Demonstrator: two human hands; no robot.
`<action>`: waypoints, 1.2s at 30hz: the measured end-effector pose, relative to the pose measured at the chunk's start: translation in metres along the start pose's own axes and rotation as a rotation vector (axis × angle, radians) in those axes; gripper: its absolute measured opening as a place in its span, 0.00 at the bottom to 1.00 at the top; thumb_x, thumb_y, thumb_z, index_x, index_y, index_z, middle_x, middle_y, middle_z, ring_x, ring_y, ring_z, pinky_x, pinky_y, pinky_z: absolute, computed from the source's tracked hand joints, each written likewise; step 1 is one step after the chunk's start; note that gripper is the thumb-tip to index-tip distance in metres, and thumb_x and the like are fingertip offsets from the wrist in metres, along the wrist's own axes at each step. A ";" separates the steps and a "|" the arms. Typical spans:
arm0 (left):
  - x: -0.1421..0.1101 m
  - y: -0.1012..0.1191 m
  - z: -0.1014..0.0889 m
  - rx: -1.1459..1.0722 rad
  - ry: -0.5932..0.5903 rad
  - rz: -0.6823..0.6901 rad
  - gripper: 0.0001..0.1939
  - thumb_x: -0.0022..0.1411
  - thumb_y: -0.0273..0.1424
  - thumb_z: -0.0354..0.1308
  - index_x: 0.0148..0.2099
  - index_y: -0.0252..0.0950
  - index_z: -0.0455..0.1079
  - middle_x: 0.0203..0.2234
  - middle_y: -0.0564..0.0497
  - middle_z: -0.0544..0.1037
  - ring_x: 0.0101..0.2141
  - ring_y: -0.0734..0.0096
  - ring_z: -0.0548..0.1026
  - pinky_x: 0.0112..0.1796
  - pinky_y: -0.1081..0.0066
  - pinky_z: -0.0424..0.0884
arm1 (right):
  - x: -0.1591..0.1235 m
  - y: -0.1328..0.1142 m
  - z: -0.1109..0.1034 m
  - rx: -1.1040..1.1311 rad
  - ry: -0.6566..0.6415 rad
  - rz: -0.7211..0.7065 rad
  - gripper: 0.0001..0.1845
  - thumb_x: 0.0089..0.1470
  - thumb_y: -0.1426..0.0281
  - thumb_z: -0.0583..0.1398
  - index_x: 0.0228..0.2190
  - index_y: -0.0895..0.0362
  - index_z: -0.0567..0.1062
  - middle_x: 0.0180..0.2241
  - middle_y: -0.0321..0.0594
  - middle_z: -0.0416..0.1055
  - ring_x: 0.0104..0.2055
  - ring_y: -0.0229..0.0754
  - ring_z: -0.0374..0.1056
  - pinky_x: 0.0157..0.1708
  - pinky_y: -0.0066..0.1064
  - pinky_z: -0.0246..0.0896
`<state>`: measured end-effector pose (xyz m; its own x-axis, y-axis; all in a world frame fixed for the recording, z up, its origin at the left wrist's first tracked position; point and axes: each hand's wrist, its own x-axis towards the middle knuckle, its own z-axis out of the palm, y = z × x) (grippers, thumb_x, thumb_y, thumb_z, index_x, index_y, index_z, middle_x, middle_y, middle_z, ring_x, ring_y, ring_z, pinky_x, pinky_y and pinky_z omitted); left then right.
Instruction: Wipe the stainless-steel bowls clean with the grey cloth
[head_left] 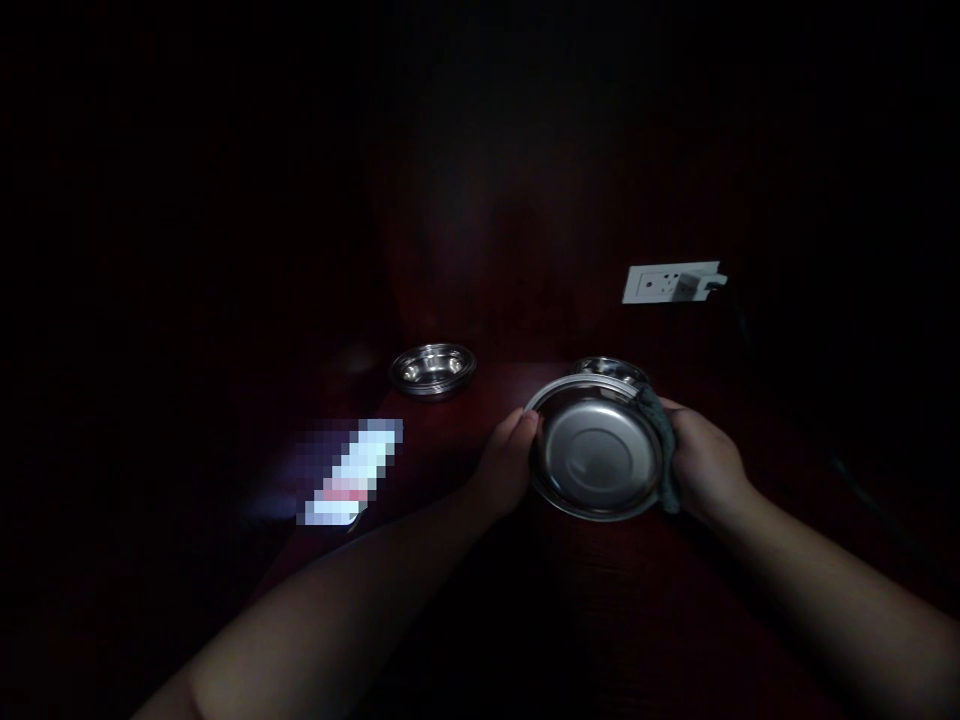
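A shiny metal bowl (600, 455), shallow and round, is held up between my two hands with its hollow or base side tilted toward me; I cannot tell which. My left hand (510, 465) grips its left rim, thumb on the near face. On the right edge, a dark green cloth (666, 450) is folded over the rim, and my right hand (705, 455) holds the cloth against the bowl. The right fingers are partly hidden behind the cloth and bowl. Just behind stands another metal bowl (611, 368), mostly covered by the one I hold.
At the back left, metal bowls (433, 372), apparently stacked, rest on the dark red table (495, 400). A bright, pixelated phone-like screen (352, 475) lies at left. A white wall socket (660, 283) with a plug is at the back right. The surroundings are very dark.
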<state>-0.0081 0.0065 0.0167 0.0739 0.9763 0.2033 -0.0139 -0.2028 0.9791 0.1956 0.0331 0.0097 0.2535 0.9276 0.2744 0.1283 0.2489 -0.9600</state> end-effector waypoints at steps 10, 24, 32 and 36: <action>-0.001 0.004 0.000 0.001 0.056 0.030 0.15 0.65 0.40 0.43 0.35 0.35 0.65 0.28 0.53 0.71 0.30 0.71 0.67 0.33 0.71 0.62 | -0.007 -0.024 0.008 0.413 -0.256 0.273 0.16 0.45 0.65 0.62 0.39 0.54 0.77 0.37 0.39 0.78 0.39 0.46 0.74 0.36 0.33 0.68; 0.002 0.006 0.000 0.000 0.050 -0.008 0.15 0.64 0.39 0.43 0.29 0.36 0.62 0.24 0.55 0.67 0.29 0.73 0.64 0.31 0.72 0.61 | -0.010 -0.019 0.006 0.329 -0.236 0.231 0.10 0.51 0.60 0.62 0.33 0.53 0.76 0.28 0.33 0.76 0.31 0.37 0.72 0.28 0.23 0.66; 0.002 0.010 -0.002 -0.065 -0.044 -0.074 0.15 0.63 0.40 0.45 0.31 0.35 0.64 0.24 0.54 0.69 0.28 0.72 0.65 0.32 0.71 0.62 | -0.011 -0.021 0.007 0.298 -0.277 0.197 0.12 0.48 0.57 0.63 0.29 0.53 0.76 0.22 0.33 0.75 0.27 0.39 0.72 0.23 0.25 0.65; 0.003 0.009 -0.003 -0.058 -0.058 -0.082 0.15 0.62 0.40 0.46 0.30 0.35 0.64 0.23 0.54 0.68 0.27 0.72 0.65 0.31 0.70 0.61 | -0.012 -0.019 0.008 0.300 -0.304 0.224 0.13 0.48 0.56 0.63 0.28 0.53 0.77 0.23 0.35 0.76 0.28 0.42 0.73 0.23 0.27 0.66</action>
<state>-0.0107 0.0080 0.0263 0.1350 0.9831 0.1234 -0.0629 -0.1158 0.9913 0.1825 0.0197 0.0242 -0.0541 0.9959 0.0731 -0.1906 0.0615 -0.9797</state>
